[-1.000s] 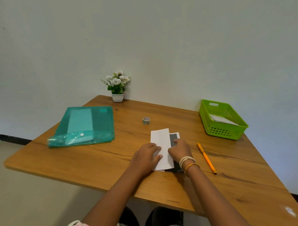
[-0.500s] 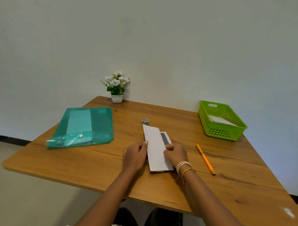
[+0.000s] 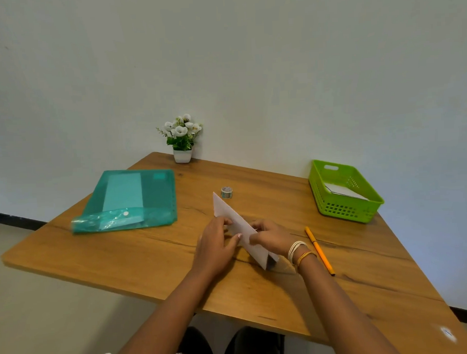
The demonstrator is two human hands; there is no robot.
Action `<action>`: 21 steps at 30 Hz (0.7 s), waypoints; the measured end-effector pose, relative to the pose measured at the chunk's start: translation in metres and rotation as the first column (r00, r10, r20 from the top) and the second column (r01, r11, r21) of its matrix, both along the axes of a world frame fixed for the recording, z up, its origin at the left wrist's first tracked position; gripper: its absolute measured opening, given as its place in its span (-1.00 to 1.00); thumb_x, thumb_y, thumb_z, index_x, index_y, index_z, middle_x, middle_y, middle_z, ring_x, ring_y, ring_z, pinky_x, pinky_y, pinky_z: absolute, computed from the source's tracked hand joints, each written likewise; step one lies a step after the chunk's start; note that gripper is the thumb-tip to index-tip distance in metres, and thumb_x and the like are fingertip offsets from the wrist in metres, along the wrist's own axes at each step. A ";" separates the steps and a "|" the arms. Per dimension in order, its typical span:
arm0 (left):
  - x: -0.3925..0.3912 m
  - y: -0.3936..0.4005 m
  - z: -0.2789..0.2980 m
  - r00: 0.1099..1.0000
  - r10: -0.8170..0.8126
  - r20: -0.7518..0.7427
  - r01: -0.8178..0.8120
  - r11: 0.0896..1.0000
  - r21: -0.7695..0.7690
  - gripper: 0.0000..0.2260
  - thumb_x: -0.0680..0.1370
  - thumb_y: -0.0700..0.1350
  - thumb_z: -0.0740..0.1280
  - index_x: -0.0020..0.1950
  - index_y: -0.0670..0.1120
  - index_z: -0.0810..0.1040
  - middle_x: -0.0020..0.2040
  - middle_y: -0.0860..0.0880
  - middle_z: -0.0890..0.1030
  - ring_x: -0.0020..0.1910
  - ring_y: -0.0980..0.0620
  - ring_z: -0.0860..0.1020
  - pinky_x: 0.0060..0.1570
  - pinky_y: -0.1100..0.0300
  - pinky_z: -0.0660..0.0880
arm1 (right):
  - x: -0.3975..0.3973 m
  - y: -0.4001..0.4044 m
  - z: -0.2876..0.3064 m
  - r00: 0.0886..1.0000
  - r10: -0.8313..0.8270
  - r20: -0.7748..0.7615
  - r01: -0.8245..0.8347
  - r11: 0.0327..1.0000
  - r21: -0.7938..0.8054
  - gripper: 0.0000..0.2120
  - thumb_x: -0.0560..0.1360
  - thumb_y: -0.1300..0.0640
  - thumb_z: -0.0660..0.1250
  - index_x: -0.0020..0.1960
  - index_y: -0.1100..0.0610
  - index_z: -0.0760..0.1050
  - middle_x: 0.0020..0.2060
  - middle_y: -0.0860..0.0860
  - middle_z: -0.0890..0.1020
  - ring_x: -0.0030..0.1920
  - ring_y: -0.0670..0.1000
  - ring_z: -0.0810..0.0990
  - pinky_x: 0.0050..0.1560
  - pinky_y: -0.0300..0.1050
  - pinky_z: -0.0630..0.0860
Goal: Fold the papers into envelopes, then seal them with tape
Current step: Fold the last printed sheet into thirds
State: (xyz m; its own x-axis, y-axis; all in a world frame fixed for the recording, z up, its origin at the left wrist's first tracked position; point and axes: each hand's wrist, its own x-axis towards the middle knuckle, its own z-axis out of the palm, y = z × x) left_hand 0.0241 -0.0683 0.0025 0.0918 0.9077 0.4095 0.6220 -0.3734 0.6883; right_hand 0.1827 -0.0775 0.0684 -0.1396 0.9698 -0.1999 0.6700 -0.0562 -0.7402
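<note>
Folded white paper (image 3: 236, 225) gripped between both hands above the wooden table (image 3: 155, 249), left hand (image 3: 216, 244) and right hand (image 3: 271, 235) pinching its middle, long axis slanting from far-left toward near-right, small tape roll (image 3: 227, 192) just beyond its far tip.

Both forearms reaching forward and converging at mid-frame, bare to the elbows. Left hand (image 3: 216, 244) knuckles-up, fingers curled, thumb tip pinching toward the right hand (image 3: 271, 235). Right wrist ringed with white and orange bangles (image 3: 300, 253), fingers (image 3: 256, 238) curled inward in a pinch.
</note>
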 end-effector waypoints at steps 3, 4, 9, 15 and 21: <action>0.002 0.000 -0.002 0.996 0.013 -0.083 -0.009 0.998 0.054 -0.68 0.55 0.01 0.30 0.28 0.03 0.37 0.28 0.05 0.45 0.21 0.10 0.42 0.17 0.10 0.45 | 0.011 0.008 0.005 0.990 -0.074 0.121 0.073 0.997 0.012 -0.71 0.45 0.27 0.26 0.16 0.10 0.45 -0.01 0.07 0.53 -0.05 0.06 0.52 -0.19 -0.14 0.50; 0.002 0.000 -0.003 0.991 0.016 -0.131 -0.009 0.998 0.056 -0.66 0.56 0.01 0.27 0.32 0.03 0.35 0.35 0.03 0.42 0.28 0.08 0.39 0.22 0.08 0.41 | 0.016 0.011 0.006 0.984 -0.065 0.166 0.061 0.998 0.030 -0.75 0.45 0.28 0.26 0.10 0.08 0.43 0.01 0.09 0.53 -0.05 0.06 0.51 -0.25 -0.18 0.48; 0.004 0.002 -0.007 0.919 0.003 -0.394 -0.008 1.000 -0.013 -0.55 0.61 0.05 0.15 0.50 0.05 0.21 0.56 0.01 0.14 0.53 0.04 0.10 0.46 -0.12 0.08 | 0.032 0.023 0.006 0.895 0.039 0.445 -0.035 0.999 -0.017 -0.61 0.44 0.29 0.24 0.25 0.10 0.51 0.16 0.13 0.58 0.12 0.14 0.55 -0.05 -0.13 0.47; 0.005 0.008 -0.014 0.831 -0.104 -0.547 0.063 0.994 -0.094 -0.53 0.64 0.08 -0.01 0.55 0.05 0.11 0.57 0.05 0.09 0.55 0.06 0.02 0.48 -0.09 -0.08 | 0.026 0.030 -0.011 0.757 -0.043 0.652 0.002 0.998 0.063 -0.59 0.48 0.18 0.21 0.32 0.07 0.44 0.28 0.13 0.49 0.26 0.18 0.47 0.24 -0.01 0.45; 0.006 0.011 -0.016 0.793 -0.110 -0.600 0.042 0.991 -0.127 -0.51 0.64 0.10 -0.08 0.57 0.05 0.02 0.58 0.08 0.03 0.55 0.10 -0.02 0.49 -0.03 -0.10 | -0.008 0.004 -0.055 0.836 -0.070 0.544 -0.114 0.948 0.297 -0.51 0.61 0.05 0.03 0.51 0.14 0.14 0.50 0.08 0.21 0.50 0.05 0.14 0.47 -0.01 0.12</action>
State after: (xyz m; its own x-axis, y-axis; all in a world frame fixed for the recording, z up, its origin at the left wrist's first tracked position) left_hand 0.0301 -0.0577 -0.0136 0.3597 0.9204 0.1529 0.8961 -0.3865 0.2183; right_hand 0.1746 -0.0733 0.0136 -0.1197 0.9913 0.0551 0.9638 0.1293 -0.2333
